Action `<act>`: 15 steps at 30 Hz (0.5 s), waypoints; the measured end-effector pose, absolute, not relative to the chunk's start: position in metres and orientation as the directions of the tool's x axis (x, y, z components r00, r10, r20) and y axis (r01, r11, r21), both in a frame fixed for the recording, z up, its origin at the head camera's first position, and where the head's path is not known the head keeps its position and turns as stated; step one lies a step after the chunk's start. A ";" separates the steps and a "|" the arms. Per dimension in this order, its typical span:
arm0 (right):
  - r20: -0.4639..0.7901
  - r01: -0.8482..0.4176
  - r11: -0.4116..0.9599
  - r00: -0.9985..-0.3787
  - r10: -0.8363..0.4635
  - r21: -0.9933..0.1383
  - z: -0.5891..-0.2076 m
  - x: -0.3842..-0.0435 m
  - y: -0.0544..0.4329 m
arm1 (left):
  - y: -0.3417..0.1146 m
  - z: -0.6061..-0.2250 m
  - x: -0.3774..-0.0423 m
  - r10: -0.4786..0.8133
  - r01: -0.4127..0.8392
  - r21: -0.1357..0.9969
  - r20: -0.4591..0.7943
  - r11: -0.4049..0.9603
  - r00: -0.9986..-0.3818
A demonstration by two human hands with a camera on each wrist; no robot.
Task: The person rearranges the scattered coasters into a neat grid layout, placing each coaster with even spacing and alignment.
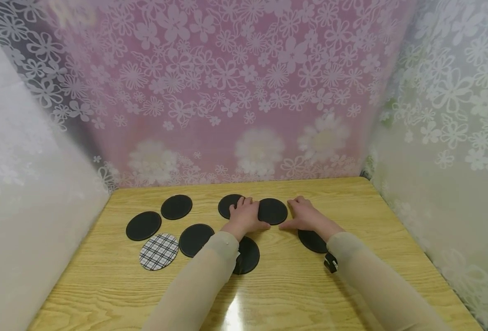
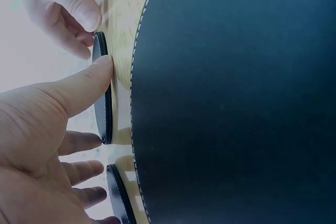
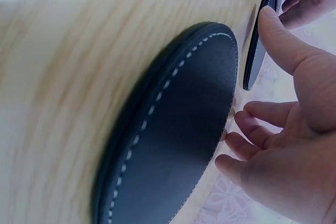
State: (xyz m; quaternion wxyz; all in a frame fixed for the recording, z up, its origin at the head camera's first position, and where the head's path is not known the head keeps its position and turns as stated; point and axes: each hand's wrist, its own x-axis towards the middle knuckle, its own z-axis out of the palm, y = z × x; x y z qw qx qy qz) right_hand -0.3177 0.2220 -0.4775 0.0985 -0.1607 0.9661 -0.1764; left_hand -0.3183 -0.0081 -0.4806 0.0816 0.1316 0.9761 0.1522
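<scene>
A round black coaster (image 1: 272,211) lies flat on the table between the two hands. My left hand (image 1: 247,215) is at its left edge; in the left wrist view the thumb and a fingertip meet the coaster's rim (image 2: 108,108), with the other fingers spread. My right hand (image 1: 306,217) is at the right side, thumb and fingers apart, thumb tip near the rim in the right wrist view. Another black coaster (image 1: 229,204) is partly hidden behind the left hand. Beneath the left wrist lies a white-stitched coaster (image 2: 236,98), and under the right wrist another stitched one (image 3: 184,114).
Farther left on the wooden table (image 1: 103,289) lie more black coasters (image 1: 143,225) and one with a white-and-black plaid face (image 1: 158,251). Flower-patterned sheets (image 1: 244,92) close off the back and both sides.
</scene>
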 end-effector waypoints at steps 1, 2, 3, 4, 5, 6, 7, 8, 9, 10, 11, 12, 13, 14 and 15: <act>-0.134 -0.274 0.888 -0.930 -0.342 -0.369 -0.477 -0.318 0.222 | -0.008 -0.481 -0.319 0.283 0.235 0.315 -0.116 0.919 -0.952; -0.136 -0.271 0.891 -0.931 -0.339 -0.365 -0.476 -0.318 0.221 | -0.008 -0.481 -0.318 0.285 0.240 0.307 -0.113 0.921 -0.952; -0.138 -0.268 0.893 -0.932 -0.335 -0.363 -0.476 -0.318 0.221 | -0.008 -0.481 -0.318 0.287 0.243 0.303 -0.110 0.921 -0.952; -0.139 -0.265 0.895 -0.933 -0.332 -0.360 -0.475 -0.318 0.221 | -0.008 -0.481 -0.318 0.289 0.246 0.302 -0.106 0.921 -0.951; -0.142 -0.261 0.896 -0.934 -0.329 -0.359 -0.475 -0.319 0.221 | -0.008 -0.481 -0.319 0.290 0.248 0.300 -0.103 0.921 -0.952; -0.142 -0.259 0.898 -0.935 -0.326 -0.356 -0.475 -0.319 0.220 | -0.008 -0.481 -0.319 0.289 0.249 0.295 -0.100 0.922 -0.952; -0.141 -0.257 0.899 -0.936 -0.323 -0.354 -0.475 -0.319 0.220 | -0.008 -0.481 -0.318 0.288 0.249 0.293 -0.097 0.923 -0.953; -0.140 -0.256 0.900 -0.937 -0.321 -0.352 -0.475 -0.319 0.220 | -0.008 -0.481 -0.318 0.286 0.248 0.292 -0.095 0.924 -0.953; -0.137 -0.258 0.901 -0.937 -0.321 -0.349 -0.476 -0.319 0.219 | -0.008 -0.480 -0.318 0.283 0.246 0.289 -0.095 0.925 -0.954; -0.134 -0.259 0.902 -0.938 -0.321 -0.346 -0.476 -0.318 0.219 | -0.009 -0.480 -0.318 0.281 0.243 0.287 -0.096 0.926 -0.955; -0.131 -0.261 0.903 -0.938 -0.321 -0.343 -0.477 -0.318 0.219 | -0.009 -0.480 -0.318 0.278 0.241 0.286 -0.096 0.927 -0.956; -0.127 -0.261 0.904 -0.939 -0.319 -0.340 -0.477 -0.318 0.218 | -0.009 -0.480 -0.317 0.276 0.239 0.288 -0.096 0.927 -0.956; -0.123 -0.260 0.904 -0.940 -0.317 -0.339 -0.478 -0.318 0.218 | -0.009 -0.480 -0.317 0.275 0.237 0.290 -0.098 0.927 -0.956; -0.119 -0.259 0.904 -0.942 -0.314 -0.339 -0.478 -0.317 0.217 | -0.009 -0.479 -0.316 0.274 0.235 0.292 -0.098 0.927 -0.957; -0.113 -0.259 0.905 -0.943 -0.312 -0.337 -0.479 -0.317 0.217 | -0.009 -0.483 -0.319 0.276 0.239 0.296 -0.087 0.925 -0.957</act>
